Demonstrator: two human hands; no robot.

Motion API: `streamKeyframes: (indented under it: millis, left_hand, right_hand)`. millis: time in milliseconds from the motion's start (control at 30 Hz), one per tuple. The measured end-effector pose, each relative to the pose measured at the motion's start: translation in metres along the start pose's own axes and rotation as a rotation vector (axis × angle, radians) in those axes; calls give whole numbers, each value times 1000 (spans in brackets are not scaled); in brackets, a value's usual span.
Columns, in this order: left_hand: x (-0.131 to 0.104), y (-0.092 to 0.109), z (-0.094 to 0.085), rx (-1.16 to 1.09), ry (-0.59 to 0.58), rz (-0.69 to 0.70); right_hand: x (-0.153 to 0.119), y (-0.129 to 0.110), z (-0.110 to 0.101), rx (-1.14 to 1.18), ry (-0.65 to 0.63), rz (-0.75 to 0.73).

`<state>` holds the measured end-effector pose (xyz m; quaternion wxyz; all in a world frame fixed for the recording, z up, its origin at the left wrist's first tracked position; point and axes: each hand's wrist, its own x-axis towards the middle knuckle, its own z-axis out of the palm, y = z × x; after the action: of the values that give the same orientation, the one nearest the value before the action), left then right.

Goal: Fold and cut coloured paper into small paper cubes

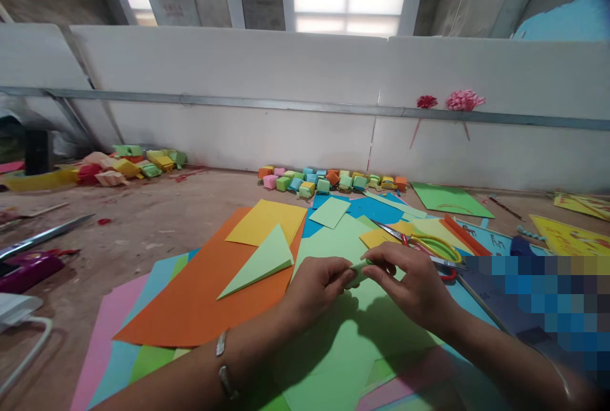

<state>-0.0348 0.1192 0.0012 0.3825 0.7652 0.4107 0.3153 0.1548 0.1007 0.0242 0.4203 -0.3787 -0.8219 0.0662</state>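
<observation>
Between my two hands is a small folded piece of light green paper, partly hidden by the fingers. My left hand pinches its left end. The fingertips of my right hand grip its right end. Both hands hover over a large pale green sheet. Left of them, a folded light green paper triangle lies on an orange sheet. Just behind my right hand are scissors with yellow handles and a second pair with red handles, partly covered by the hand.
Several small folded paper cubes line the back of the table. More folded paper pieces are heaped at the left. A purple tool and a white charger with a cable sit at the left edge. Two paper flowers hang on the rail.
</observation>
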Motion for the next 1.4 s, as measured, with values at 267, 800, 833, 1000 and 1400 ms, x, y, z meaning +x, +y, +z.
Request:
streamKeyframes:
  millis: [267, 800, 833, 1000, 1400]
  left_hand:
    - [0, 3, 5, -217, -132, -206]
    - [-1, 17, -12, -26, -214, -489]
    - [-2, 18, -12, 154, -195, -446]
    - [-6, 18, -8, 725, -129, -170]
    - [-9, 4, 2, 837, -214, 84]
  right_hand:
    - [1, 1, -1, 25, 72, 120]
    - [-7, 32, 18, -42, -153, 391]
    - [-9, 32, 20, -84, -169, 373]
    - [-16, 32, 27, -282, -248, 282]
    - [-21, 5, 34, -653, -431, -180]
